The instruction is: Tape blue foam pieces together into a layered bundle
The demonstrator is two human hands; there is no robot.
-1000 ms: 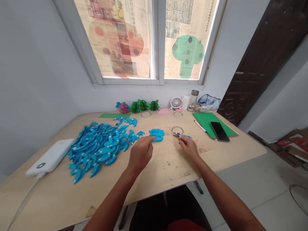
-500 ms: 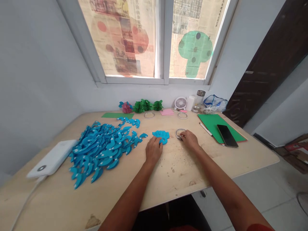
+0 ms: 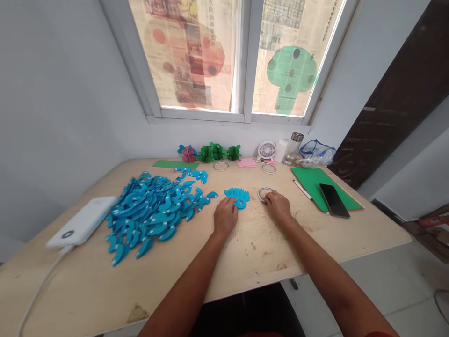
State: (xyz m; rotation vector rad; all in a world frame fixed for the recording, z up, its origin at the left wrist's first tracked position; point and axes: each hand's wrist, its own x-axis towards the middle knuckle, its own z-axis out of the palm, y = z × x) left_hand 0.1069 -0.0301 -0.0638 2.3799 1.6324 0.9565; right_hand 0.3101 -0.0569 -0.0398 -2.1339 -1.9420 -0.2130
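My left hand (image 3: 225, 215) rests on the table with its fingers curled at the near left edge of a blue folded paper piece (image 3: 237, 195), which is pleated like a fan. Its fingertips touch the paper and partly cover it. To the right, my right hand (image 3: 278, 206) pinches the near edge of a thin ring-shaped roll of tape (image 3: 260, 191) lying on the table. A large heap of curved blue paper pieces (image 3: 150, 206), many bearing small white squares, spreads to the left of my left hand.
A white power bank (image 3: 84, 220) with a cable lies at far left. A phone (image 3: 333, 200) rests on green paper (image 3: 308, 180) at right, beside a white pen (image 3: 302, 189). Paper flowers (image 3: 217, 152), two more rings, a small fan (image 3: 266, 150) and a glass bottle (image 3: 294, 146) line the back.
The view has shifted slightly, so everything sits a little further right. Both hands stay at the same things, with hardly any movement.
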